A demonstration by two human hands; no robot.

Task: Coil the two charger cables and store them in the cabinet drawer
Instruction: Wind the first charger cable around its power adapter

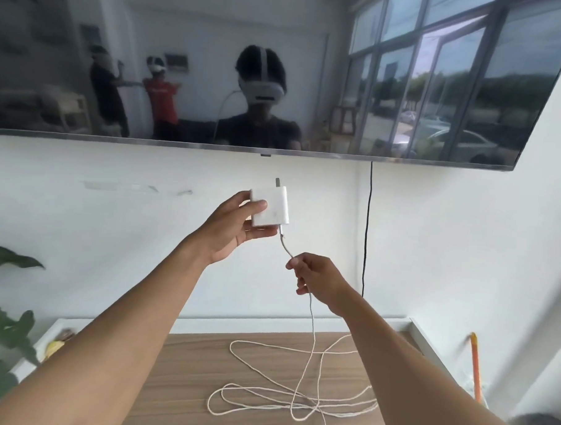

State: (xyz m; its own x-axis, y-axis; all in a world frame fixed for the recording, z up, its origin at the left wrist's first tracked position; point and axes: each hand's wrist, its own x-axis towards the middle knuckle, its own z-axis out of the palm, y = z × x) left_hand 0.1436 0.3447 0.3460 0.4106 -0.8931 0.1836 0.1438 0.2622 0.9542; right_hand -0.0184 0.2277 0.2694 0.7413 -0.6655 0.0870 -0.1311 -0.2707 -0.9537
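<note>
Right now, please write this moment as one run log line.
left hand: holds charger brick | right hand: pinches white cable | cable: loose on cabinet top, uncoiled

- Daylight is bright and even across the white wall [110,243]; my arms cast no hard shadows.
- The dark screen [279,67] above me mirrors bright windows.
- Plant leaves [0,344] at left edge are blurred.
- Wide-angle lens bends the edges.

left hand [236,229]: frame centre, raised, arm extended, thumb and fingers clamped on white charger block [270,206] | right hand [318,280]: just lower right, fingertips pinching cable [311,313]
</note>
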